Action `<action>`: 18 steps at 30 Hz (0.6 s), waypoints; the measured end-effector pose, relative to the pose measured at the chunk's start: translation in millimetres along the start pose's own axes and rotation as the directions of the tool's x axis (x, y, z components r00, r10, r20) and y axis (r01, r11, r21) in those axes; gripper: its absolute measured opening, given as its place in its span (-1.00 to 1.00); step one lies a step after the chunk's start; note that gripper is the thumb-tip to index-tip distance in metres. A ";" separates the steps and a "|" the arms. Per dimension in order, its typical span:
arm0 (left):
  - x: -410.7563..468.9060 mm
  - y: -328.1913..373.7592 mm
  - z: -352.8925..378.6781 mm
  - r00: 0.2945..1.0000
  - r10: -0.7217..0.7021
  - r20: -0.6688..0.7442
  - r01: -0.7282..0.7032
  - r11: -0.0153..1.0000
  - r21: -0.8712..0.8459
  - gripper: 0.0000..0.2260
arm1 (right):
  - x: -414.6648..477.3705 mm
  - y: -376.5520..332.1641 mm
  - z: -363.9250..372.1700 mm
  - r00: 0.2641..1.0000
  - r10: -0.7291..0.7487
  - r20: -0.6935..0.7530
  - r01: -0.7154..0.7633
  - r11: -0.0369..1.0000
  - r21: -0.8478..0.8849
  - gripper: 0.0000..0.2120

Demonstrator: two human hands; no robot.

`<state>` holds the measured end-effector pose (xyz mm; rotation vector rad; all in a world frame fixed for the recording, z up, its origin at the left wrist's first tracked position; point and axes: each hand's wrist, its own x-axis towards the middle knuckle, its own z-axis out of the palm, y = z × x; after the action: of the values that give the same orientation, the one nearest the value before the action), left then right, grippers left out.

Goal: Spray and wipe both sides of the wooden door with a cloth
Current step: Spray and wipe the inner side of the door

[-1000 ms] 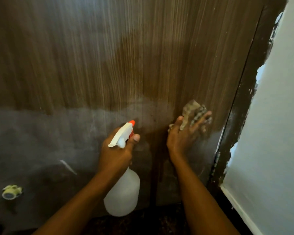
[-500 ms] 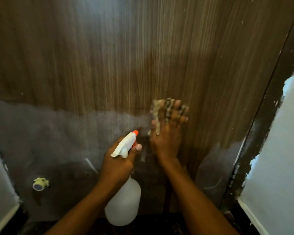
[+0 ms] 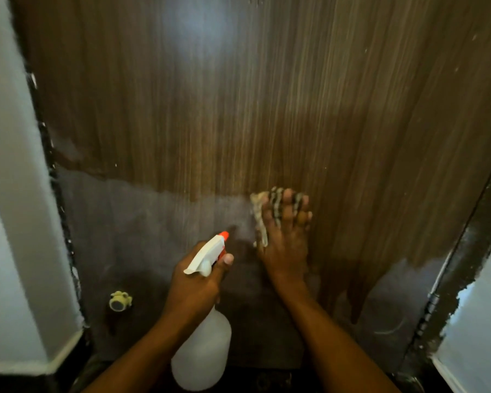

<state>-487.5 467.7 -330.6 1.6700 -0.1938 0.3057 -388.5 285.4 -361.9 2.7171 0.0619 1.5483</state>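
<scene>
The right hand [image 3: 284, 242] lies flat with its fingers spread, pressing the striped cloth [image 3: 262, 215] against the wooden door [image 3: 238, 109] toward 5 o'clock of the view's centre. It sits on the line between clean grain above and dull grey film below, probably so the whole palm drives the wipe. At 6 o'clock the left hand [image 3: 197, 285] is wrapped round the spray bottle [image 3: 201, 353], whose orange nozzle [image 3: 224, 235] points at the door beside the cloth, seemingly ready to wet the next patch.

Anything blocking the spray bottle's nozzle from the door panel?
Nothing visible. The spray bottle in the left hand points at bare door; the right hand presses the cloth off to the nozzle's right.
</scene>
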 end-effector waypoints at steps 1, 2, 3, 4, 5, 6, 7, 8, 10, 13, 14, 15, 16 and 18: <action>0.4 0.4 -6.3 1.000 0.003 -0.005 -0.003 1.000 -0.002 -0.70 | -15.7 4.1 5.1 0.995 -0.103 0.007 0.103 0.995 0.001 -0.21; 0.6 1.5 -12.4 1.000 0.009 -0.006 -0.009 1.000 -0.004 -0.75 | -31.4 13.0 9.2 0.985 -0.175 0.001 0.175 0.985 0.004 -0.22; 0.8 1.5 -15.8 1.000 0.017 -0.002 -0.017 1.000 -0.007 -0.79 | -45.7 24.3 11.0 0.978 -0.207 -0.009 0.207 0.978 -0.004 -0.21; 1.1 2.6 -20.2 1.000 0.022 0.003 -0.022 1.000 -0.013 -0.80 | -53.7 33.8 10.3 0.980 -0.200 -0.017 0.199 0.980 -0.016 -0.20; 2.4 2.3 -24.7 1.000 0.015 0.006 -0.015 1.000 -0.020 -0.77 | -56.0 38.9 7.6 0.988 -0.150 -0.021 0.149 0.988 -0.031 -0.20; 2.7 2.8 -30.1 1.000 -0.003 0.007 0.003 1.000 -0.027 -0.75 | -53.5 36.7 5.8 0.998 -0.060 -0.022 0.059 0.997 -0.041 -0.21; 3.6 2.1 -35.3 1.000 -0.018 0.003 0.018 0.999 -0.032 -0.75 | -46.4 27.0 4.0 0.998 0.053 -0.028 -0.054 0.998 -0.043 -0.21; 4.5 2.0 -39.9 1.000 -0.023 -0.002 0.023 0.999 -0.036 -0.76 | -35.1 11.5 1.3 0.986 0.163 -0.043 -0.164 0.986 -0.025 -0.19; 5.8 -1.5 -49.2 1.000 -0.018 -0.021 0.017 0.999 -0.038 -0.79 | -8.6 -27.5 -2.2 0.969 0.240 -0.061 -0.239 0.971 0.023 -0.15; 7.4 -8.9 -62.9 0.998 0.003 -0.056 -0.006 0.999 -0.051 -0.72 | 9.5 -72.5 3.4 0.996 -0.065 -0.058 0.066 0.998 0.018 -0.33; 8.0 -11.4 -67.5 0.998 -0.003 -0.062 0.000 0.998 -0.056 -0.69 | 7.9 -78.7 6.7 0.986 -0.156 -0.061 0.157 0.987 0.022 -0.37; 8.9 -14.8 -71.9 0.998 -0.016 -0.069 0.012 0.998 -0.060 -0.65 | 1.3 -78.8 10.9 0.974 -0.221 -0.052 0.223 0.974 0.036 -0.38; 9.3 -15.9 -76.6 0.997 -0.029 -0.073 0.024 0.998 -0.060 -0.62 | -9.6 -74.8 15.3 0.957 -0.287 -0.040 0.288 0.956 0.046 -0.38; 11.0 -17.7 -84.9 0.997 -0.039 -0.071 0.035 0.998 -0.050 -0.61 | -33.4 -57.3 20.9 0.918 -0.397 -0.018 0.397 0.918 0.004 -0.33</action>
<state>-479.1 554.6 -335.3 1.6101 -0.1153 0.3301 -389.1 341.4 -403.1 2.4855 0.5826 1.4470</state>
